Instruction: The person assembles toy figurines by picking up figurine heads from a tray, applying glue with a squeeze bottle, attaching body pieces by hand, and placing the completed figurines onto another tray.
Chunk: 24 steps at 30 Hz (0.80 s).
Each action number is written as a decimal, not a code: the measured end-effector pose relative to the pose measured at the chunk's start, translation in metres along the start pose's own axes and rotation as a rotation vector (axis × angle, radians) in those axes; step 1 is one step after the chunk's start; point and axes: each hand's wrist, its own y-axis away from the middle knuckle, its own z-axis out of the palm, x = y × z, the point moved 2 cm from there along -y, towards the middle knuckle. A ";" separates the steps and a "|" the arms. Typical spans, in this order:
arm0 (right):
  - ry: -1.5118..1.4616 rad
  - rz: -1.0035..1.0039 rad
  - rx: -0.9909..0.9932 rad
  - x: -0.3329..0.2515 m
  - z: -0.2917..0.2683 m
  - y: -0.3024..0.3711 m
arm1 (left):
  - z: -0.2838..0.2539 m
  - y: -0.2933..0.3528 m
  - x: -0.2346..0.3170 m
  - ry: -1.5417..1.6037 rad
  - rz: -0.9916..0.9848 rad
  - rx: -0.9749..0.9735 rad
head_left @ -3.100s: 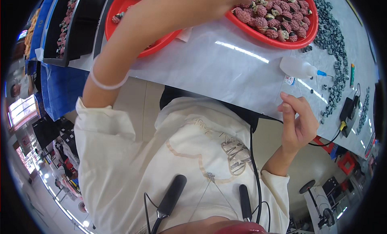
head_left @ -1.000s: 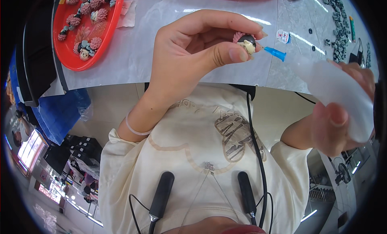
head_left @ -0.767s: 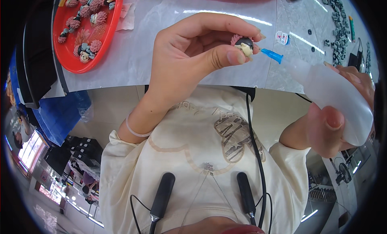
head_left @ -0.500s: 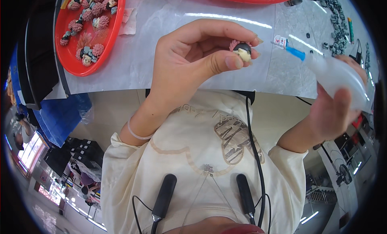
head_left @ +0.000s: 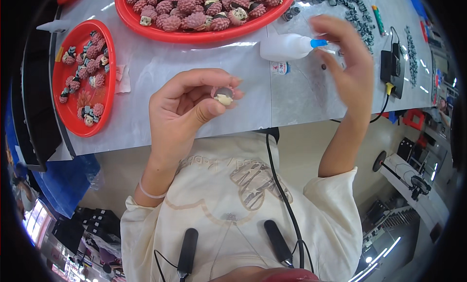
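Between the thumb and fingertips of my left hand [head_left: 182,102] is a small figurine [head_left: 223,96] with a pink textured rim, a dark top and a cream front. It is held above the table's near part. My right hand [head_left: 351,63] is over the table to the right, its thumb and fingers apart and nothing between them. Close beside its fingers a white squeeze bottle [head_left: 286,47] lies on its side, its blue nozzle [head_left: 318,43] pointing at the hand.
A big red tray [head_left: 204,38] full of pink textured pieces stands at the back. At the left is a smaller red tray [head_left: 113,73] with several assembled figurines. Dark grey small parts [head_left: 357,14] spread over the back right, near a green tube [head_left: 378,20] and a black box [head_left: 392,70] with cables.
The squeeze bottle has gone from my right hand onto the table, and that hand has let go. My left hand still holds the figurine. The view has shifted, showing more of the table.
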 end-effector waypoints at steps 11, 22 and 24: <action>0.452 0.289 0.053 0.044 -0.023 -0.023 | 0.001 0.000 -0.001 -0.067 -0.041 0.033; -0.832 0.425 0.153 -0.026 -0.012 0.044 | 0.006 0.003 0.002 -0.073 -0.005 -0.014; -1.028 0.413 0.060 -0.028 -0.004 0.049 | 0.008 0.002 0.000 -0.061 0.001 -0.022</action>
